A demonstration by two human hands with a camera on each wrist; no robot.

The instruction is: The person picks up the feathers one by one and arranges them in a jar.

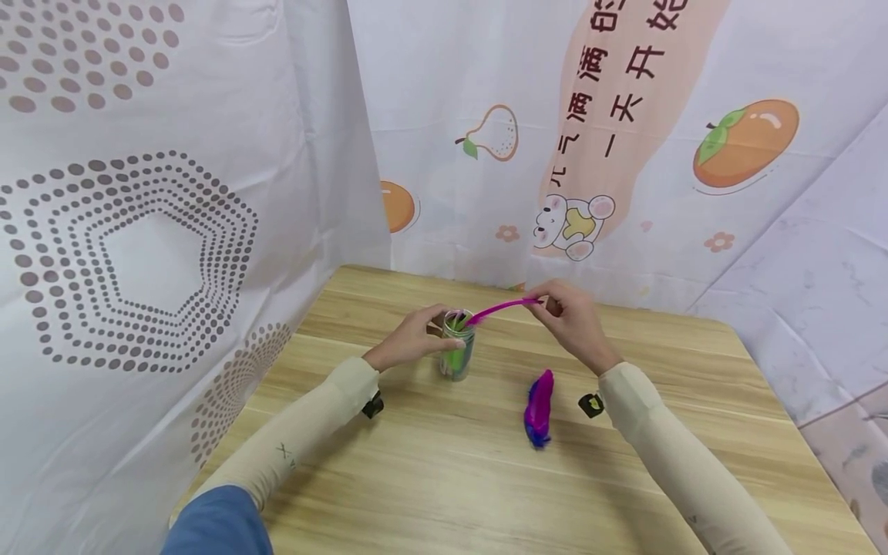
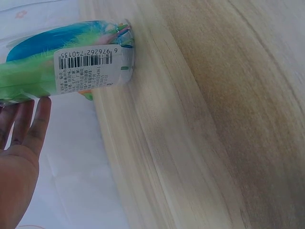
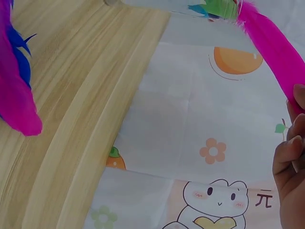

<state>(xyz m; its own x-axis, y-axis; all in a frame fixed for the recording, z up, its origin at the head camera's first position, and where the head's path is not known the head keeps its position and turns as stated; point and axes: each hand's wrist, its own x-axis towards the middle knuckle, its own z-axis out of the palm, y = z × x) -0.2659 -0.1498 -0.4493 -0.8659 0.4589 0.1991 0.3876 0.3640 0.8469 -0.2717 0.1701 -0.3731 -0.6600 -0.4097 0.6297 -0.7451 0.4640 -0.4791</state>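
My left hand [image 1: 412, 337] grips a clear jar [image 1: 455, 366] near its rim, thumb on the near side and fingers behind. Green and blue feathers fill the jar, and a barcode label [image 2: 86, 69] shows on its wall in the left wrist view. Between thumb and fingers, my right hand [image 1: 572, 322] pinches one end of a magenta feather [image 1: 501, 306]. The feather's fluffy other end is at the jar's mouth. A small bunch of magenta and blue feathers [image 1: 539, 408] lies on the table, below the right hand in the head view.
The wooden table [image 1: 430, 478] carries the jar and the feather bunch. Behind it hangs a white printed curtain [image 1: 430, 139] with fruit and a bear; a dotted one [image 1: 159, 262] hangs along the left side. A dark wrist camera [image 1: 591, 405] sits under the right sleeve.
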